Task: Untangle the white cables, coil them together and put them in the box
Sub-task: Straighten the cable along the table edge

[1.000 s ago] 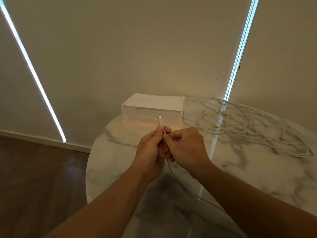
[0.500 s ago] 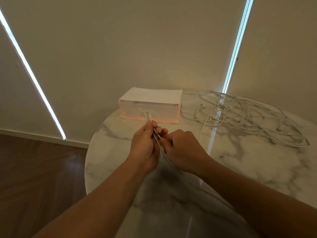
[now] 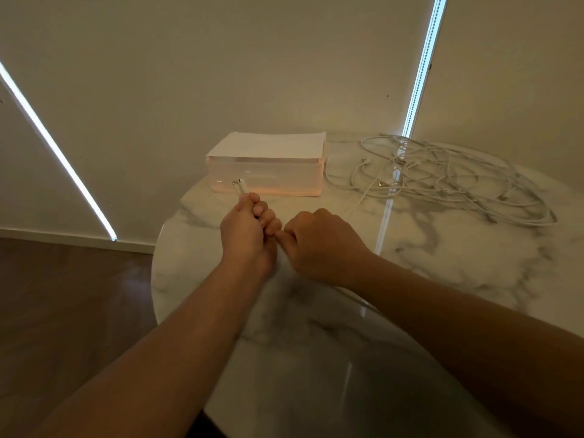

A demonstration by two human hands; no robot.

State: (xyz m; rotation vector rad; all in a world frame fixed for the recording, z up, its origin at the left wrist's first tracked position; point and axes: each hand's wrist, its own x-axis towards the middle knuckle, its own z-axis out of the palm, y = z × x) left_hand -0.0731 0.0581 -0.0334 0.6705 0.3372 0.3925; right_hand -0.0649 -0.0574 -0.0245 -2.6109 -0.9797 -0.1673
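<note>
Left hand: the left hand [image 3: 245, 230] is clenched around white cable; the plug ends [image 3: 239, 187] poke out above the fist, in front of the box wall.
Right hand: the right hand [image 3: 322, 248] is curled into a fist, thumb tip touching the left fingers; from here I cannot tell whether cable is inside it.
Hidden: any cable between the two fists is covered by fingers. One loose strand [image 3: 358, 202] runs from the pile and vanishes behind the right knuckles; a faint line shows again under that wrist.
Hard to make out: whether one plug or two stick out of the left fist; it looks like two, side by side.
Box: one translucent box [image 3: 278, 177], white top [image 3: 268, 143] on, at the far edge of the marble table [image 3: 442, 267], against the wall.
Cables: one tangle of white cables [image 3: 442, 178] lying just right of the box, outside it; the strands are too knotted to count.
Counts: two hands, one box, one tangle, one table, two light strips [image 3: 420, 67] on the wall.
</note>
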